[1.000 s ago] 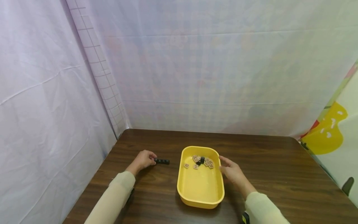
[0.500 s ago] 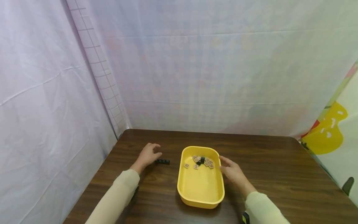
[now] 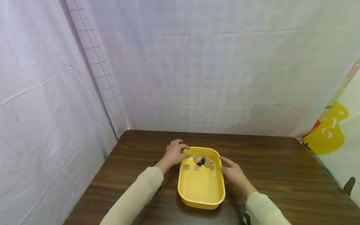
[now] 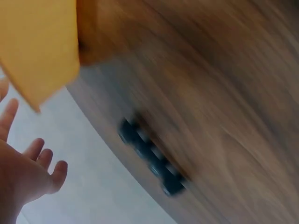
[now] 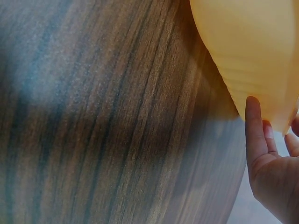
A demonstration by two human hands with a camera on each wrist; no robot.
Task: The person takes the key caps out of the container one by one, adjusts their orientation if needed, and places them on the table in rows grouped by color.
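Observation:
My left hand (image 3: 174, 153), fingers spread and holding nothing, is over the far left corner of a yellow plastic tub (image 3: 201, 187). Small tan square tiles (image 3: 209, 163) with dark markings lie at the tub's far end, beside a few black blocks (image 3: 203, 161). Straight fingers of my right hand (image 3: 235, 175) rest against the tub's right wall; the right wrist view shows those fingers (image 5: 253, 121) on its outer side. A row of joined black blocks (image 4: 152, 156) lies on the table left of the tub, mostly hidden by my left arm in the head view.
The dark wood-grain table (image 3: 267, 162) runs back to a pale curtain (image 3: 211, 78). Another white curtain (image 3: 50, 109) hangs along the left side. A yellow printed shape (image 3: 326, 134) shows on the cloth at the right.
My left hand has let go of the black block row, lifted off it and moved right to the tub's far left corner. The right hand and tub have stayed put.

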